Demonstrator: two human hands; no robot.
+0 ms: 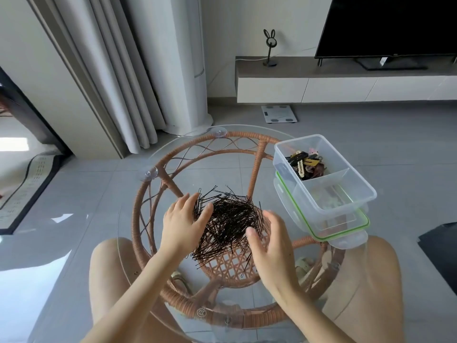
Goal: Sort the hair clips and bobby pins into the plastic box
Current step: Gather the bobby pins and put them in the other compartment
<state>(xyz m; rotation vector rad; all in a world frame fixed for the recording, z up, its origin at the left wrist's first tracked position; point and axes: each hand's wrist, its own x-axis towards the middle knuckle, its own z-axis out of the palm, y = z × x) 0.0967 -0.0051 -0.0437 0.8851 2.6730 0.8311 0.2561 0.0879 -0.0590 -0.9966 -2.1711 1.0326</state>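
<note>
Because our left hand (184, 222) and right hand (270, 241) are wide, mid-frame bobby pins (232, 216) could slip out between them.

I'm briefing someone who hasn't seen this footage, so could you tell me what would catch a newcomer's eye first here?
A tangled heap of black bobby pins in the middle of the glass-topped rattan table draws the eye first, with the left hand and right hand open at its two sides. To the right stands a clear plastic box, colourful hair clips piled in its far compartment.
</note>
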